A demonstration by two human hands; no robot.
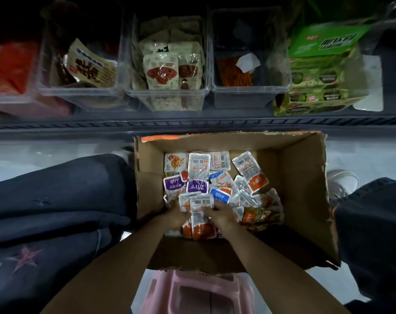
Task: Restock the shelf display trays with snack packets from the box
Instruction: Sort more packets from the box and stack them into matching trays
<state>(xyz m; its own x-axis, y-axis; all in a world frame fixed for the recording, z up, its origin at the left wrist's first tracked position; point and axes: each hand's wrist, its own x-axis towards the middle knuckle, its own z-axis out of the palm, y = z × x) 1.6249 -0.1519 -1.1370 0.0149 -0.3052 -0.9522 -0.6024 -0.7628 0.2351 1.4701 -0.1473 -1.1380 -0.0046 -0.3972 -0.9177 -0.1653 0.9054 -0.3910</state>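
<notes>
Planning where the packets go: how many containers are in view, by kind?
Clear trays: 3
Green carton: 1
Cardboard box: 1
Total: 5
A possible fourth tray at the left edge is cut off, so it is not counted.

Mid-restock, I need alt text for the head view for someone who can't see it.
The left hand and right hand grip a stack of snack packets inside an open cardboard box holding more loose packets. Beyond it, clear shelf trays hold other snacks.
</notes>
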